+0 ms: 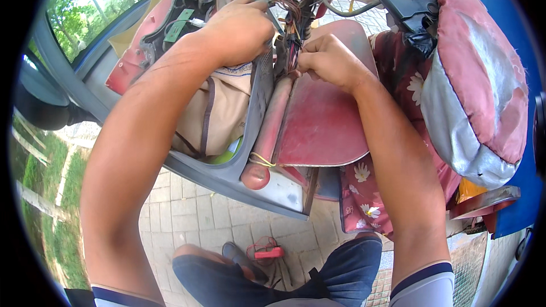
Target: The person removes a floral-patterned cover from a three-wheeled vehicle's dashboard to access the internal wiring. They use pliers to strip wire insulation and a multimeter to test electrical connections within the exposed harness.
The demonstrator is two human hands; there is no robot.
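An opened scooter front has a bundle of exposed wires (pixel 291 8) running down beside a red metal tube (pixel 266 142) and red panel (pixel 321 122). My left hand (pixel 244 28) is closed at the upper left of the bundle; what it grips is hidden behind my fingers. My right hand (pixel 325 59) is lower, its fingers pinched at the wires just above the tube; I cannot make out exactly what they hold. At left, a detached red housing (pixel 119 74) carries dark parts and a small green board (pixel 177 27).
A grey basket (pixel 259 105) holds a beige bag (pixel 210 119). Right are a pink-and-silver padded cover (pixel 483 79), a black brake fitting (pixel 404 8) and flowered fabric (pixel 364 187). A red device (pixel 267 253) with leads lies on the paving between my legs. Grass and trees show left.
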